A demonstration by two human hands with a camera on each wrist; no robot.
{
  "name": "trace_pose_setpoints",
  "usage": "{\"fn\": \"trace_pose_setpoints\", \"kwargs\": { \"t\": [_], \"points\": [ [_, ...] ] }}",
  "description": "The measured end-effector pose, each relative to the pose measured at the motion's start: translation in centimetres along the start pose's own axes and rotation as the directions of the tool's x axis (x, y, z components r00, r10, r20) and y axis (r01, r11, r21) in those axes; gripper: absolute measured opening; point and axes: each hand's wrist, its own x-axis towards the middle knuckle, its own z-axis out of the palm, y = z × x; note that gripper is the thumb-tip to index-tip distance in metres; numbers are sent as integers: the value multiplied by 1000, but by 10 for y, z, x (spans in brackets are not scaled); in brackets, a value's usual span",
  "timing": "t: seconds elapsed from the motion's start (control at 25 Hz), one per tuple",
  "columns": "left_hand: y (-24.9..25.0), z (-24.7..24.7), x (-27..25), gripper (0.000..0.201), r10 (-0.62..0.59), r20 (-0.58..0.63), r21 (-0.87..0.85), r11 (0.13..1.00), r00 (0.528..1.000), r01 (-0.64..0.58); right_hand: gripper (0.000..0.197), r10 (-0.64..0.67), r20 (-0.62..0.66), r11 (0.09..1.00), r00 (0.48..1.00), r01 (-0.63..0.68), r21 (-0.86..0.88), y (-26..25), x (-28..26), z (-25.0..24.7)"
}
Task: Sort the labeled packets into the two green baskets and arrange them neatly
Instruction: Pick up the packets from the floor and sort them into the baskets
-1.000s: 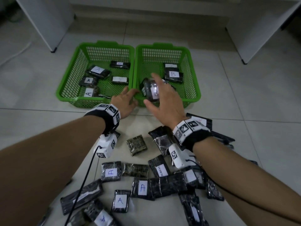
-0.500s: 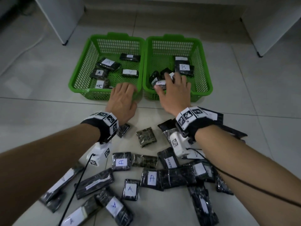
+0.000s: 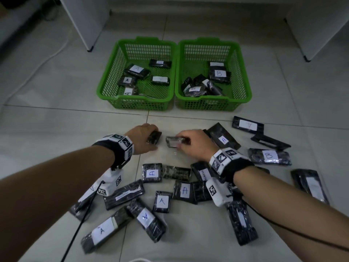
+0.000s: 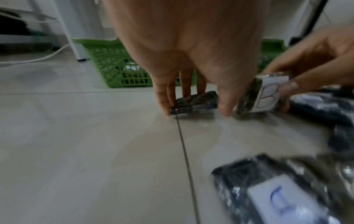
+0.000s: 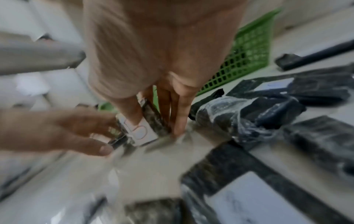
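Two green baskets stand side by side on the tiled floor: the left basket (image 3: 105,91) holds packets labeled A, the right basket (image 3: 247,91) packets labeled B. In front of them my left hand (image 3: 154,141) (image 4: 195,111) pinches a small dark packet (image 3: 155,137) (image 4: 193,100) that lies on the floor, fingers at one end and thumb at the other; its label is hidden. Just to its right, my right hand (image 3: 179,144) (image 5: 156,127) grips a packet labeled B (image 3: 173,142) (image 4: 266,94) (image 5: 142,132) and tilts it up on edge.
Several black labeled packets (image 3: 184,190) lie scattered on the floor between my forearms and out to the right (image 3: 269,156). White furniture legs (image 3: 88,35) stand behind the baskets, and a white cable (image 3: 37,67) runs at the far left. Wrist-camera cords trail from both arms.
Both hands have pulled back from the baskets' front rims to the floor. The right hand left its packet in the right basket. Each hand now holds a packet from the pile.
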Motion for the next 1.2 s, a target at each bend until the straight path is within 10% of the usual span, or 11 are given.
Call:
{"fn": "trace_pose_setpoints", "kwargs": {
  "t": [0.08,0.2,0.28,0.56,0.84,1.0,1.12,1.2],
  "points": [
    [3,-14,-1,34,-109,-58,-286,954,992,88,22,243,-12,874,970,-213,437,-7,3,-16],
    [15,-44,-6,15,-239,16,-848,511,971,140,26,348,123,469,929,-286,835,-20,4,-43],
    [23,-63,-12,17,-210,17,-936,340,977,89,27,341,75,444,937,-231,866,-26,4,-57],
    [35,-103,-4,34,-249,-76,-987,154,966,-38,39,319,-42,429,947,-105,897,-27,1,-81],
    [12,-123,29,30,-341,-396,-892,364,853,-269,32,289,-275,674,917,9,739,-35,27,-77],
    [-5,-124,52,19,-393,-457,-844,475,798,-249,24,262,-561,841,786,99,531,-26,54,-83],
    [-9,-116,70,23,-372,-446,-782,604,814,-153,22,225,-678,936,700,39,350,-11,72,-97],
    [-6,-110,81,37,-319,-347,-730,683,882,-40,33,225,-617,966,754,-90,243,0,86,-101]
  ]
}}
